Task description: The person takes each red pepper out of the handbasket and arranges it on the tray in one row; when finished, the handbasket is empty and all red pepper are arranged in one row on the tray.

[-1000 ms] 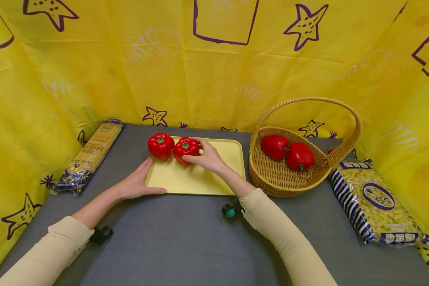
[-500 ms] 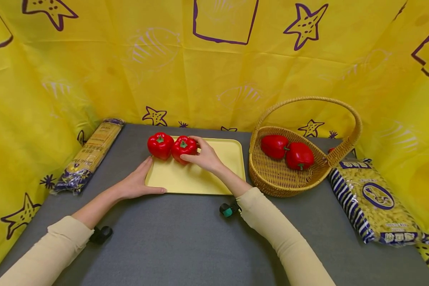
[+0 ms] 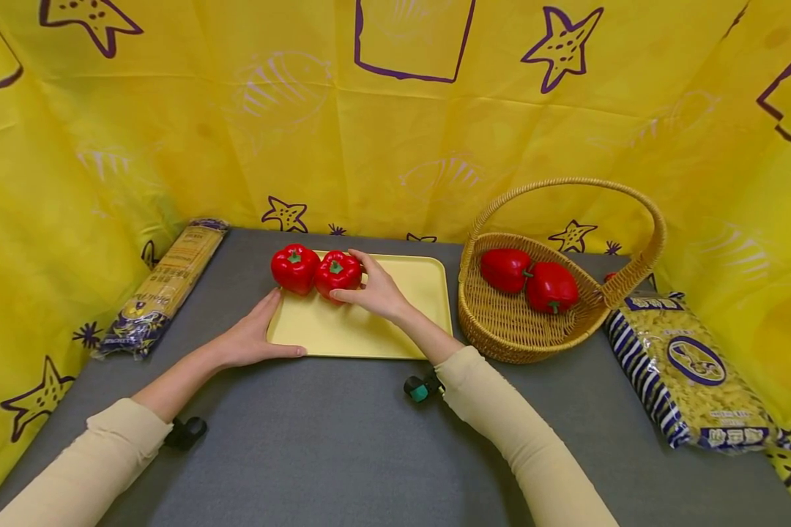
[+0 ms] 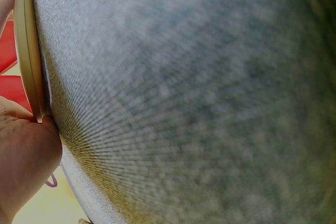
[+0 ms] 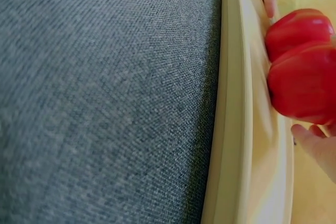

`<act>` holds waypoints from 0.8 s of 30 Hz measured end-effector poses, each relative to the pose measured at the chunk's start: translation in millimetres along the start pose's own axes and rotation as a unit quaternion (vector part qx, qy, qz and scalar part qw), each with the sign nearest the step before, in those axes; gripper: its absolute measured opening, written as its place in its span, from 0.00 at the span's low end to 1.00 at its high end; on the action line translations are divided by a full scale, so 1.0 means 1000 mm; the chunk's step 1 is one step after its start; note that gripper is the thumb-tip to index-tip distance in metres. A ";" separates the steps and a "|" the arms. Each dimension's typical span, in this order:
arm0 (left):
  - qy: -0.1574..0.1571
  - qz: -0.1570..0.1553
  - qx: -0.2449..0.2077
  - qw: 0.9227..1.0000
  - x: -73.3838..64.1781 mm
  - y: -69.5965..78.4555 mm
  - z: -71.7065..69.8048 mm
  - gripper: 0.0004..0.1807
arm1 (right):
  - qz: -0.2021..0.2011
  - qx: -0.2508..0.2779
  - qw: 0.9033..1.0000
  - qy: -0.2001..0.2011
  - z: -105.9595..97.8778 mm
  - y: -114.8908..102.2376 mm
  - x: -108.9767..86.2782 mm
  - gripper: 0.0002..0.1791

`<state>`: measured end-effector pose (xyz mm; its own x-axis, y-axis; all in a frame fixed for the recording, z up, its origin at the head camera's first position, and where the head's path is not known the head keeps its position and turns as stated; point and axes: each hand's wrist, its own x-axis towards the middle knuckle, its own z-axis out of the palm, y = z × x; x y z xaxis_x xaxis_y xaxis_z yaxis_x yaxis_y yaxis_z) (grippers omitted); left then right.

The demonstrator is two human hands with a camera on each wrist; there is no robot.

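Note:
Two red bell peppers sit side by side on the left part of a pale yellow rectangular tray (image 3: 405,329). My right hand (image 3: 381,293) holds the right bell pepper (image 3: 335,272) between thumb and fingers, and this pepper touches the left bell pepper (image 3: 293,268). At the tray's front left corner my left hand (image 3: 253,338) is spread, its thumb along the front rim and its fingers along the left side. In the left wrist view the thumb (image 4: 31,145) touches the tray rim (image 4: 29,51). Both peppers stand upright with green stems on top.
Right of the tray stands a wicker basket (image 3: 484,333) with a tall handle and two red bell peppers (image 3: 530,280) inside. A spaghetti pack (image 3: 165,285) lies at the left, a pasta bag (image 3: 699,373) at the right. Yellow patterned cloth (image 3: 395,146) surrounds the grey table (image 3: 316,439).
My right hand has shifted slightly left with the right bell pepper, closing the small gap to the left one. My left hand has stayed at the tray corner.

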<state>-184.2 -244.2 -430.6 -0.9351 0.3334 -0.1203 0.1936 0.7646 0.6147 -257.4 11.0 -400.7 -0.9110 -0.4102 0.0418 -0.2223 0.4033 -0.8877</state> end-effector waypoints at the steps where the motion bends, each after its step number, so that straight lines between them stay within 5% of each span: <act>1: 0.000 0.000 0.000 1.000 0.000 0.000 0.000 0.72 | 0.000 -0.001 1.000 0.000 0.000 0.000 0.000 0.48; 24: 0.000 0.009 -0.004 1.000 -0.001 0.002 -0.001 0.71 | -0.026 0.024 0.997 0.066 -0.029 0.003 -0.033 0.36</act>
<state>-183.2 -243.8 -429.0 -0.9312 0.3476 -0.1093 0.2080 0.7535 0.6237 -237.7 49.3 -391.8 -0.9371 -0.3175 0.1449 -0.2562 0.3439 -0.9034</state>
